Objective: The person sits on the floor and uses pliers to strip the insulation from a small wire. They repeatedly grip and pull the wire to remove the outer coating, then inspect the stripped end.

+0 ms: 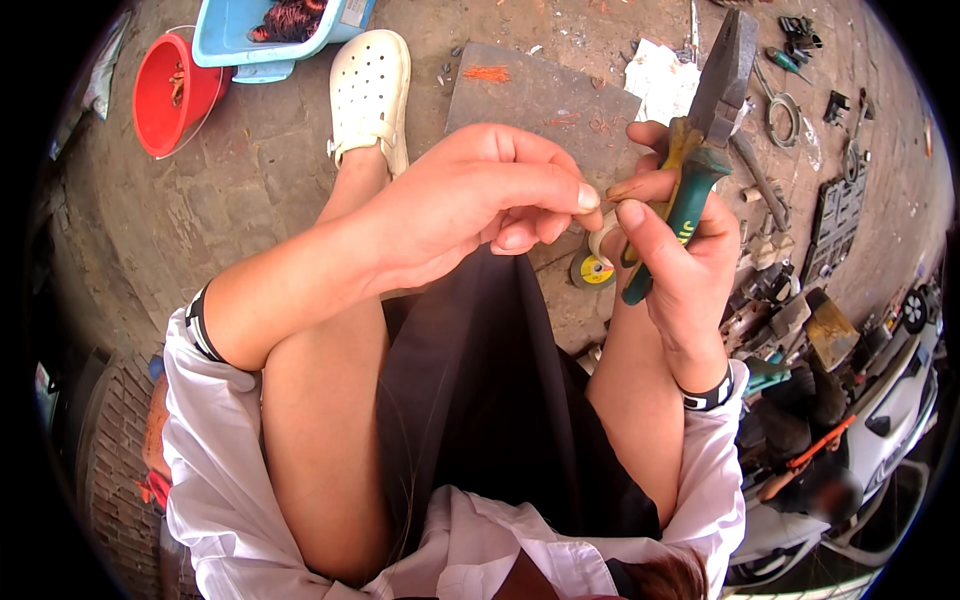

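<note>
Both my hands meet in front of me above my knees, fingertips almost touching. In my right hand (685,235) rests a pair of pliers (700,150) with green and yellow handles, its dark metal jaws pointing up and away. The right thumb and forefinger also pinch toward the left fingertips. My left hand (510,190) is closed in a pinch of thumb and forefinger, the other fingers curled beneath. Whatever lies between the left fingertips is too small to make out. A pale ring-shaped piece (604,243) shows just below the right fingertips, partly hidden.
Ahead on the ground lies a grey board (540,100) with copper-coloured wire bits (486,73). A red bucket (180,95) and a blue basin (265,40) holding dark red coils stand far left. Tools, a hammer (762,185) and a black socket tray (833,222) lie right; a yellow-labelled disc (592,270) sits below.
</note>
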Available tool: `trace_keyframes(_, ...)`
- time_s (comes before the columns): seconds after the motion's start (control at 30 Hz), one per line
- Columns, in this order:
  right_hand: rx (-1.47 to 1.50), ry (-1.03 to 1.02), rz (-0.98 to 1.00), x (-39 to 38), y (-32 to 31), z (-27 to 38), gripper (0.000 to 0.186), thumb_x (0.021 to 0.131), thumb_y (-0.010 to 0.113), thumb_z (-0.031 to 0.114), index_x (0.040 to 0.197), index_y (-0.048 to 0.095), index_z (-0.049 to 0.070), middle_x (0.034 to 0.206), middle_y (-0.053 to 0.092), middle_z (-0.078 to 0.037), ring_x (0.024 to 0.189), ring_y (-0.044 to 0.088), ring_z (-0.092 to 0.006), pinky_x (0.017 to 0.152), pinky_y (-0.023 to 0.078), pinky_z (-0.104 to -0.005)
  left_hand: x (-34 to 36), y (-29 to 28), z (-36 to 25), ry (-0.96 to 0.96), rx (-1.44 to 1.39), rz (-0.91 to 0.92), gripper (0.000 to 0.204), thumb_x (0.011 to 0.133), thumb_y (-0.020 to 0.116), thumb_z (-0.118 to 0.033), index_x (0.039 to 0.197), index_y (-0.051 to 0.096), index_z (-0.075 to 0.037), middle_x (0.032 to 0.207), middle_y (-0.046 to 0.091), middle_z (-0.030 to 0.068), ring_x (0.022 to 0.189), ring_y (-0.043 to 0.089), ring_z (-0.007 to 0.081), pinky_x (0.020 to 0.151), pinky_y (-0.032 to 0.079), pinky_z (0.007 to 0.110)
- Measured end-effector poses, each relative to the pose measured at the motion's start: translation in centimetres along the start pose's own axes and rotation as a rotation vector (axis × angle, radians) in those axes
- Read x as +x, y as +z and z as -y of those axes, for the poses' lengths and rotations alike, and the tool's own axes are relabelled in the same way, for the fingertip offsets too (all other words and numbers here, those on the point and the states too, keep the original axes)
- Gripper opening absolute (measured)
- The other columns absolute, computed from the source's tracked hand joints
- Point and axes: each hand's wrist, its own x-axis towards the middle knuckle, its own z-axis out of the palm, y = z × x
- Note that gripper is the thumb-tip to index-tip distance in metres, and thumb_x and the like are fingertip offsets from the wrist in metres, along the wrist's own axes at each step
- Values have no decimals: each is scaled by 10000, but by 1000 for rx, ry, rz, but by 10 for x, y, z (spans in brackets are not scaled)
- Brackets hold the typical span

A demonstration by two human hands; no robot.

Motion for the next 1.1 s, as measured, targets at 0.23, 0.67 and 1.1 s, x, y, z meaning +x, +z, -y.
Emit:
trace_keyframes(0.23, 19, 32, -8, 1, 2, 2, 118, 753, 708, -19, 866, 696, 10, 1169, 597, -127, 873, 536, -87, 717, 423, -239, 1, 0, 1, 35, 53, 0, 170, 877, 629, -144, 852, 664, 20, 633, 549, 9, 506, 423, 46, 446, 298, 185)
trace_keyframes(0.67, 66, 120, -34, -1, 1, 4, 75, 819, 681, -14, 892, 680, 3, 1198, 577, -117, 927, 572, -114, 772, 452, -263, 1, 0, 3, 41, 73, 35, 180, 911, 617, -165, 886, 660, 8, 675, 591, 26, 510, 436, 38, 451, 316, 171)
trace_keyframes(1.1, 338, 359, -125, -5, 3, 4, 91, 839, 668, 22, 930, 663, 23, 1225, 538, -66, 883, 548, -84, 772, 435, -241, 2, 4, 10, 249, 305, 90, 191, 946, 609, -194, 914, 636, -7, 729, 603, 5, 560, 469, 17, 518, 366, 164)
